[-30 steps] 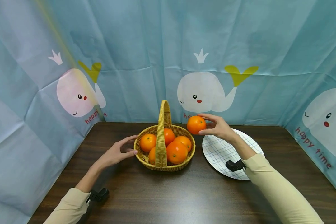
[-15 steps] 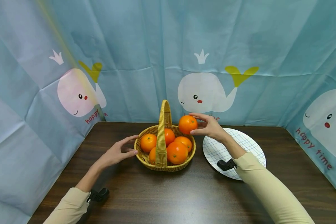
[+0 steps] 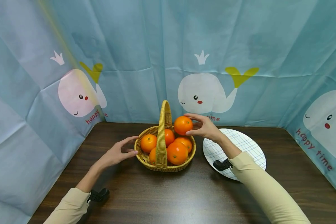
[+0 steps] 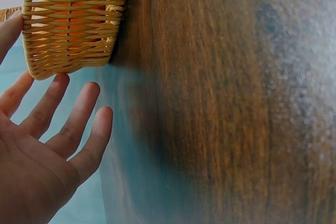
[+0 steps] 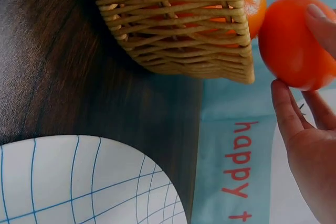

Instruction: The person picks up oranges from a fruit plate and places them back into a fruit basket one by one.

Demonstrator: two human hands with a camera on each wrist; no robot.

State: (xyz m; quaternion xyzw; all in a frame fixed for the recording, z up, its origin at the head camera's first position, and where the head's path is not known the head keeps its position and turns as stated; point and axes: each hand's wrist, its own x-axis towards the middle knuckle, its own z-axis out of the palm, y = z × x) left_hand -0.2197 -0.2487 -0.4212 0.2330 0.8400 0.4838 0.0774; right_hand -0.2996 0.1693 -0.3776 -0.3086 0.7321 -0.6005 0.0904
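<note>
My right hand holds an orange between thumb and fingers, over the back right of a yellow wicker basket with a tall arched handle. Several oranges lie inside it. In the right wrist view the held orange sits at the level of the rim, close against another orange; whether they touch I cannot tell. Thumb and fingertips of my left hand rest against the basket's left rim. The left wrist view shows that hand with its fingers spread and fairly straight.
A round white plate with a blue grid pattern lies right of the basket, under my right forearm. Dark wooden tabletop extends in front. A light blue curtain with whale prints hangs behind the table and at both sides.
My right hand has carried the orange leftward, from beside the basket's right rim to over its back right part. My left hand has stayed at the left rim.
</note>
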